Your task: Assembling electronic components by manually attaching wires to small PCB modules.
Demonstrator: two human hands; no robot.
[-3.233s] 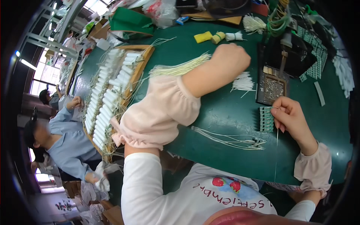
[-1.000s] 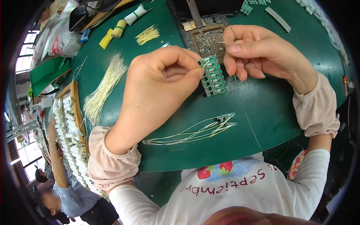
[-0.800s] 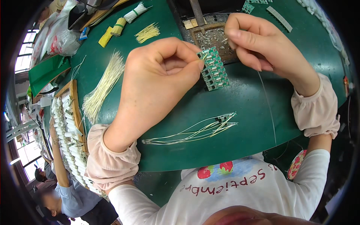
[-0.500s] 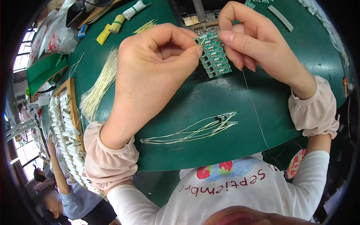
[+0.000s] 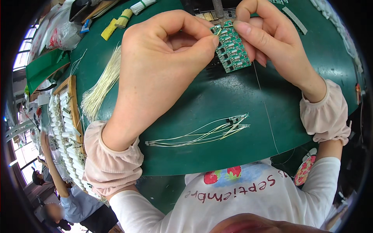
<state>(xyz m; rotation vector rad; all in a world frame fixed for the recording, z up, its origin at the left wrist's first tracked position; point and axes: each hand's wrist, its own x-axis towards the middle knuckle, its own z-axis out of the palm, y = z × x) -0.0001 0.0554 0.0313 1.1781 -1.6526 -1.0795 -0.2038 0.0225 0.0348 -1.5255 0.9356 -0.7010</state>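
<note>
My left hand (image 5: 165, 64) is closed in a pinch on a short pale yellow wire (image 5: 219, 32) at the upper left edge of a green circuit board panel (image 5: 234, 50). At the panel's upper right corner, the bent thumb and fingers of my right hand (image 5: 278, 48) close on its edge. The tip of a soldering iron (image 5: 218, 9) comes down to the panel's top edge, between both hands. From beneath my right hand a thin grey wire (image 5: 265, 106) trails down over the table; its upper end is hidden.
On the green table (image 5: 194, 161) lie small boards with wires attached (image 5: 235, 120). A loose bundle of pale wires (image 5: 101, 85) is left of my forearm, with tied wire bundles (image 5: 124, 18) farther back. A wooden-framed rack of white rolls (image 5: 66, 128) stands left; another person (image 5: 79, 206) is beyond.
Both hands and the panel have shifted slightly right and away from me. The panel's top edge is now at the iron's tip. The other person's raised arm has moved slightly.
</note>
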